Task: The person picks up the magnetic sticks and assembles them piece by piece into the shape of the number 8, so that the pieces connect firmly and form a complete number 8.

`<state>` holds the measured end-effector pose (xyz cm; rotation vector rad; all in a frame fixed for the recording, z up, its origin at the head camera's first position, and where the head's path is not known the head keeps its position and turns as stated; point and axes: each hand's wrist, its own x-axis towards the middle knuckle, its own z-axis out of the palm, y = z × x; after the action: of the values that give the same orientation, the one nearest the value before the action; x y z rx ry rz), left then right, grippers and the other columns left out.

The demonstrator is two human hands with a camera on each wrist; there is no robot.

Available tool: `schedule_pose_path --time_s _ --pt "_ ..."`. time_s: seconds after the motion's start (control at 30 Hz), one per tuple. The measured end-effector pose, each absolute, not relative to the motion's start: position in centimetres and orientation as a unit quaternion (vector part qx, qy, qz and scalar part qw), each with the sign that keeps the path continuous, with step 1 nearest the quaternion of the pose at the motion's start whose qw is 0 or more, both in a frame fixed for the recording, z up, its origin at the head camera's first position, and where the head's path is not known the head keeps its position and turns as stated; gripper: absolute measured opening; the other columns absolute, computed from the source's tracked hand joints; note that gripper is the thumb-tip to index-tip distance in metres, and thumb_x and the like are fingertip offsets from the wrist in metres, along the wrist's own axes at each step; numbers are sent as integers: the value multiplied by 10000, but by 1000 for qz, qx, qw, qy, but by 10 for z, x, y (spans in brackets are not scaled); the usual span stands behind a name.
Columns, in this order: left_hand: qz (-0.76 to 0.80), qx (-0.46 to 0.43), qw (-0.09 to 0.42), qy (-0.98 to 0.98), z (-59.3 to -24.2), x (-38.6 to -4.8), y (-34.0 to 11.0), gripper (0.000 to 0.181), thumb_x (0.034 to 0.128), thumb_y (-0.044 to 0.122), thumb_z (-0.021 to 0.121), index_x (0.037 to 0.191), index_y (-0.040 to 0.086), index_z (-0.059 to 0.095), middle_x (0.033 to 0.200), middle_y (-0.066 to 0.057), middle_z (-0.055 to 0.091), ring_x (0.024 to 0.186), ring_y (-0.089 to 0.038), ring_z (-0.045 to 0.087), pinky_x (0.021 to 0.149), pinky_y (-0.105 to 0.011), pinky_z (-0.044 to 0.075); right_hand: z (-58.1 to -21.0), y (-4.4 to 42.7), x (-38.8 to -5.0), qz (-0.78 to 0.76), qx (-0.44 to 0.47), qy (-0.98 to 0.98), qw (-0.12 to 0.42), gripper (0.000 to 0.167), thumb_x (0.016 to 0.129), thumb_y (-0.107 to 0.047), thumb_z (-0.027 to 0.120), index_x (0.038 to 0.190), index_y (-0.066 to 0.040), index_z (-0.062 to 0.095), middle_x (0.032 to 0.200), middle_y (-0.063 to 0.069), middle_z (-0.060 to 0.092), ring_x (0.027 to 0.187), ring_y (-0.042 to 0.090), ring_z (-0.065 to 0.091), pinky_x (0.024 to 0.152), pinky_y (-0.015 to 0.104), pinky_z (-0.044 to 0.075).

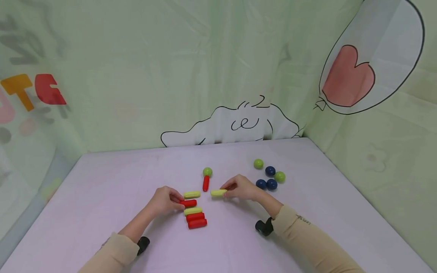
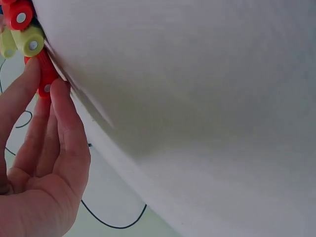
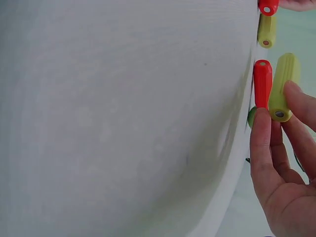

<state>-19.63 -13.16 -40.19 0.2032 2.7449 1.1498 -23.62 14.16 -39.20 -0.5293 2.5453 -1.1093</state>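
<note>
My left hand (image 1: 165,200) pinches one end of a red rod (image 1: 189,203) low over the table, between two yellow rods; in the left wrist view thumb and fingers close on that red rod (image 2: 48,74). A yellow rod (image 1: 192,194) lies just beyond it and another yellow rod (image 1: 193,211) just nearer. Two more red rods (image 1: 197,223) lie at the near end of this column. With thumb and fingertips my right hand (image 1: 240,187) holds a yellow rod (image 1: 218,193) by its right end. The right wrist view shows this yellow rod (image 3: 285,86) raised off the table.
Beyond the hands, a green ball (image 1: 207,171) touches the far end of a red rod (image 1: 206,183). At the right, green balls (image 1: 280,176) and dark blue balls (image 1: 270,171) lie grouped past my right forearm. A printed cloth wall (image 1: 136,76) encloses the white table (image 1: 112,182).
</note>
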Motion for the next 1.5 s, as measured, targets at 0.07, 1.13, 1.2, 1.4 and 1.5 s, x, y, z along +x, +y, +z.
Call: schedule_pose_path --time_s 0.07,1.13,1.2,1.4,1.5 --pt "383 70 75 918 -402 -196 -131 169 671 50 796 811 53 702 705 19 612 656 -112 546 620 -249 488 -392 140 -237 -387 -181 891 154 212 777 -66 710 986 -26 699 894 24 658 777 126 572 707 259 493" --pt "377 60 95 919 -381 -268 -107 311 883 228 601 1139 52 619 1026 -95 590 918 -228 533 757 -323 478 -389 144 -263 -387 -81 909 130 219 792 -92 695 1009 -65 700 928 29 642 803 152 558 675 257 477" --pt "362 67 110 923 -379 -274 -103 330 887 238 593 1160 52 606 1058 -105 586 924 -230 538 771 -335 478 -388 143 -265 -393 -75 907 130 220 790 -88 694 1009 -65 699 933 33 638 806 157 558 674 259 476" --pt "350 66 166 920 -370 -285 -93 338 901 237 573 1190 62 580 1115 -112 584 896 -200 578 766 -318 489 -387 141 -271 -397 -64 908 121 234 782 -82 698 1014 -54 696 942 46 637 810 165 558 669 255 469" --pt "369 58 183 909 -369 -289 -88 334 908 214 564 1202 55 566 1100 -113 598 892 -190 595 754 -293 496 -388 142 -277 -395 -57 910 115 238 786 -73 693 1021 -41 692 956 60 642 824 173 561 689 260 472"
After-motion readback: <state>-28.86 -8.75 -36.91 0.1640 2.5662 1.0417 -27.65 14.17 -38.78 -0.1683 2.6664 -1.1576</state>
